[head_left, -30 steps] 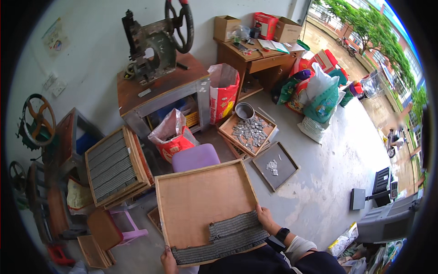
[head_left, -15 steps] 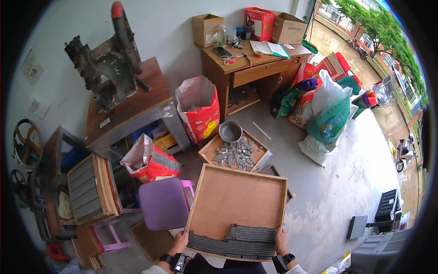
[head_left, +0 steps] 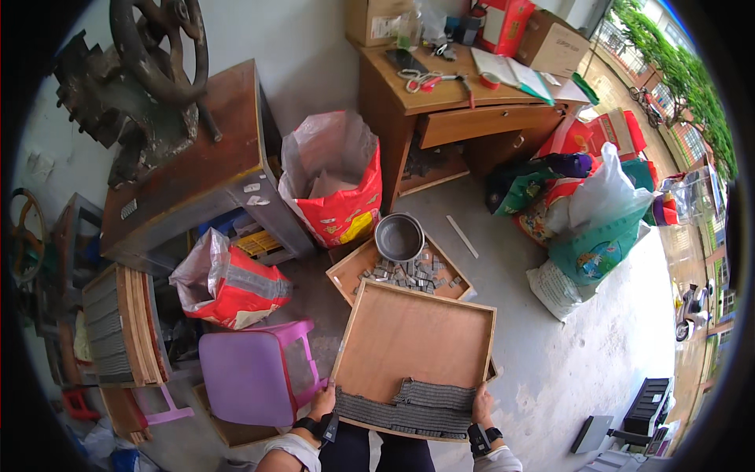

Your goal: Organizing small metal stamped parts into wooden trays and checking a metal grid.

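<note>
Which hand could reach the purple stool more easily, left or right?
Probably the left: the left hand holds the wooden tray by the side nearest the purple stool. The right hand grips the opposite side, farther away.

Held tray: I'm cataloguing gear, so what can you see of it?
The tray is shallow, four-sided, its tan base and raised rim seemingly wood. Rows of grey pieces lie along its near side, reaching farther at right; base shows beyond. It is turned slightly clockwise in view, left hand and right hand gripping its sides.
</note>
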Demonstrator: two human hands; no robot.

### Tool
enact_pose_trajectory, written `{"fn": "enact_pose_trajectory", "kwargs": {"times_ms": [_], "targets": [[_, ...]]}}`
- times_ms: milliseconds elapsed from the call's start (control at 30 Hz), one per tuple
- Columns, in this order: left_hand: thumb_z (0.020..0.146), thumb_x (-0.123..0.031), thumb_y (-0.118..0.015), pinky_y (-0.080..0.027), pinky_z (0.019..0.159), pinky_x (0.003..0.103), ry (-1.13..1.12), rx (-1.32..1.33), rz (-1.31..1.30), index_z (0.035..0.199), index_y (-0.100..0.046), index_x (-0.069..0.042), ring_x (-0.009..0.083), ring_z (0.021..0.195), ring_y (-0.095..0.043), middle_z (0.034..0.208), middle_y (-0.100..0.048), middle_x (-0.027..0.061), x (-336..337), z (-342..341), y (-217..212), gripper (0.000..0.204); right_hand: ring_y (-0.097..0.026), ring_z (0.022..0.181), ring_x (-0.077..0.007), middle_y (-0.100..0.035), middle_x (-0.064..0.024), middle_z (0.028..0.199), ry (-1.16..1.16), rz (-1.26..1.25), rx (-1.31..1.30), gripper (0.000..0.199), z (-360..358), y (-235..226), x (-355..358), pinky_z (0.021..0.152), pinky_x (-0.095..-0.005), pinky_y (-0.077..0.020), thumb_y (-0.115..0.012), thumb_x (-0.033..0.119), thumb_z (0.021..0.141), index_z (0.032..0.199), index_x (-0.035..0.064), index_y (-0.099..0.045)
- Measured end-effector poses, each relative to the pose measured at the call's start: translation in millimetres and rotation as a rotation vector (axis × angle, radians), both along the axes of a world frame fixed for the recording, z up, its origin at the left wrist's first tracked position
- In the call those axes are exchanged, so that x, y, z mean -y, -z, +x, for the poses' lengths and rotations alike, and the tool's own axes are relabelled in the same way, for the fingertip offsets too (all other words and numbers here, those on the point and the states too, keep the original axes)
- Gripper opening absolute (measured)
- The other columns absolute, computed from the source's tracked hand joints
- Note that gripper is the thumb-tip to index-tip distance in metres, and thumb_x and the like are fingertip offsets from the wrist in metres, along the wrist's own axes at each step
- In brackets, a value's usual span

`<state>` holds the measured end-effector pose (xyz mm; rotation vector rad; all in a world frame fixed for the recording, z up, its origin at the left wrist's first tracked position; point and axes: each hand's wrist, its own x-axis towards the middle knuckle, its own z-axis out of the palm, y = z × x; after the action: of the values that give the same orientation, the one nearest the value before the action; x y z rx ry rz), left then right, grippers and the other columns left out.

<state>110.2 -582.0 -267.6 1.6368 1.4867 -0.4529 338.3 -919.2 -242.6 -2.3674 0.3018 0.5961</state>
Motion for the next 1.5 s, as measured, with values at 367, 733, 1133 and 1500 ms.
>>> {"fn": "enact_pose_trajectory", "kwargs": {"times_ms": [367, 733, 1133, 1500], "targets": [[0.087, -0.057, -0.03, -0.042, 0.081, 0.043, -0.225, 0.009, 0.032, 0.094, -0.06, 0.004, 0.0407, 0.094, -0.054, 0.093, -0.059, 0.0277, -57, 52, 164, 0.069, -0.05, 0.068, -0.0417, -0.052, -0.0297, 0.072, -0.288, -0.047, 0.171, 0.054, 103, 182, -101, 0.063, -0.0453, -0.0364, -0.029, 0.036, 0.093, 0.076, -0.0098, -0.052], [0.085, -0.061, -0.033, -0.041, 0.084, 0.04, -0.447, 0.166, 0.058, 0.099, -0.058, 0.004, 0.0362, 0.097, -0.054, 0.096, -0.06, 0.0244, -68, 105, 217, 0.072, -0.047, 0.061, -0.0187, -0.049, -0.0168, 0.062, -0.153, 0.063, 0.044, 0.055, 205, 224, -165, 0.061, -0.0341, -0.04, -0.04, 0.042, 0.091, 0.079, -0.0095, -0.055], [0.081, -0.065, -0.037, -0.042, 0.082, 0.043, -0.579, 0.038, 0.02, 0.11, -0.044, 0.006, 0.0393, 0.097, -0.053, 0.103, -0.055, 0.028, -40, 175, 216, 0.078, -0.059, 0.072, -0.0222, -0.059, -0.0202, 0.068, -0.261, -0.093, 0.119, 0.053, 298, 230, -199, 0.07, -0.0325, -0.0446, -0.049, 0.047, 0.085, 0.093, -0.0047, -0.061], [0.084, -0.06, -0.039, -0.039, 0.087, 0.038, -0.587, 0.272, 0.037, 0.114, -0.045, 0.006, 0.0349, 0.102, -0.051, 0.108, -0.054, 0.025, -42, 175, 227, 0.072, -0.054, 0.095, -0.0338, -0.061, -0.0181, 0.089, -0.366, -0.268, 0.594, 0.035, 295, 206, -168, 0.082, -0.0398, -0.0417, -0.052, 0.034, 0.083, 0.094, 0.0023, -0.062]]}}
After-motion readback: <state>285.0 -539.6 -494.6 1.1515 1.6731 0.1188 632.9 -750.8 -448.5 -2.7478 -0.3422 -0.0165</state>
